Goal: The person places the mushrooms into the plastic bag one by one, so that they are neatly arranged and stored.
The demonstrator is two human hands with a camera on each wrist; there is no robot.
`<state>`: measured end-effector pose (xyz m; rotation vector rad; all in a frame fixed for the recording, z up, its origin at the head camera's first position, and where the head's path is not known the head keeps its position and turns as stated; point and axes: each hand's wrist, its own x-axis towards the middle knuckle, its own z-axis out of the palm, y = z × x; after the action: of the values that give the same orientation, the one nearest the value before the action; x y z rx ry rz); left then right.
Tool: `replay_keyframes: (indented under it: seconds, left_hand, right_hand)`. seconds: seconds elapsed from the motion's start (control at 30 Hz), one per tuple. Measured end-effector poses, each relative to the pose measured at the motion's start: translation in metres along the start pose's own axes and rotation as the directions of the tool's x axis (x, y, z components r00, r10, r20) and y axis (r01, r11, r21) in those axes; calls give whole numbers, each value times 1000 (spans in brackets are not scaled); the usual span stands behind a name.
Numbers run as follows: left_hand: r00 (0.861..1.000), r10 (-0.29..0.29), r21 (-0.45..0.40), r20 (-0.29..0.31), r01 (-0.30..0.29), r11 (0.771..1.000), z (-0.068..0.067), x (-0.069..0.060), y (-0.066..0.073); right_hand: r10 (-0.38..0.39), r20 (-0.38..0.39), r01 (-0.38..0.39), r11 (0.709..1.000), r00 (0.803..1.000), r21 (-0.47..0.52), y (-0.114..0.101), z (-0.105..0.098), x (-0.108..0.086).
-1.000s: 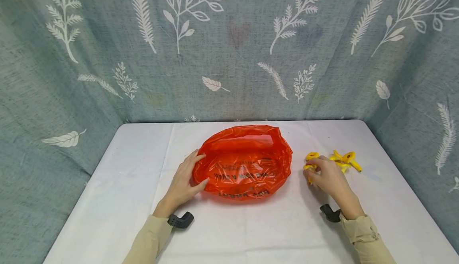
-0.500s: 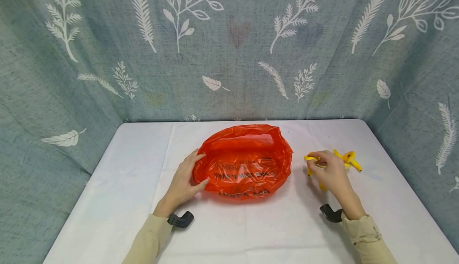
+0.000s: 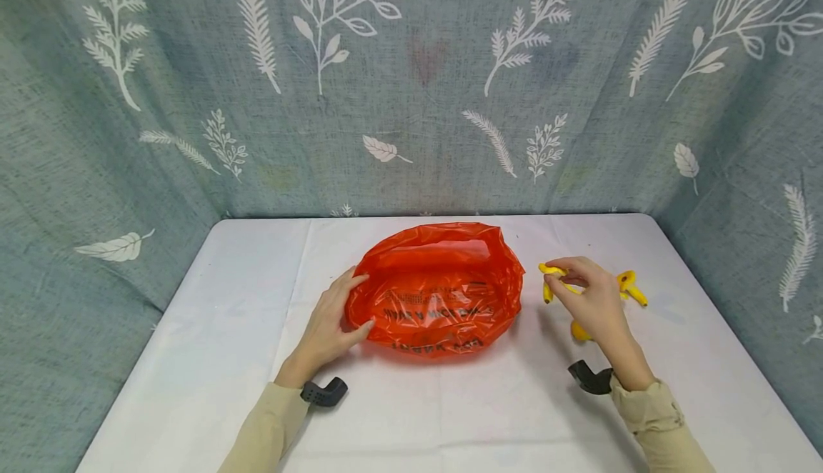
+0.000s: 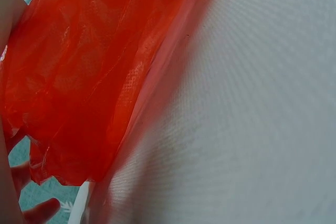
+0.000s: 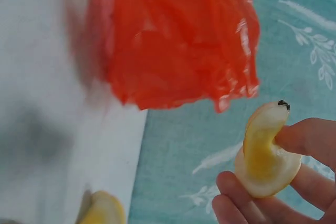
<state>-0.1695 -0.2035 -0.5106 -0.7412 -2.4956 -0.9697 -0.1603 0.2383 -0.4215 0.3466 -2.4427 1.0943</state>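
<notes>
A red plastic bag (image 3: 437,301) with dark print stands wide open in the middle of the table. At its left end my left hand (image 3: 328,326) holds the rim, the thumb in front and the fingers farther back. My right hand (image 3: 598,305) pinches a yellow banana peel (image 5: 262,156) with a dark tip, raised above the table to the right of the bag. Below and behind this hand lie more yellow peel pieces: one (image 3: 633,291) to its right, another (image 3: 581,331) beneath it, both partly hidden.
A white cloth (image 3: 418,416) covers the table. Blue-grey curtains (image 3: 424,130) with white leaf patterns stand around its back and sides. Each wrist wears a black device, one left (image 3: 324,392) and one right (image 3: 590,378).
My right hand has picked a banana peel up from the group on the right and lifted it slightly. My left hand and the bag have stayed in place.
</notes>
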Motion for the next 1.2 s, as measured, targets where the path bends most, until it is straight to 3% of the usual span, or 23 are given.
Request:
replay_keyframes:
  seconds: [0.27, 0.93, 1.2]
  left_hand:
    - [1000, -10, -10, 12, 10, 1000, 1, 2, 0]
    - [1000, 5, -15, -2, -5, 1000, 2, 1, -2]
    - [1000, 5, -14, 2, -5, 1000, 1, 1, -1]
  right_hand:
    - [10, -18, -7, 989, 1000, 145, -14, 3, 7]
    - [1, 20, -6, 967, 1000, 255, -48, 23, 25]
    - [-14, 54, -2, 960, 998, 281, -91, 25, 29]
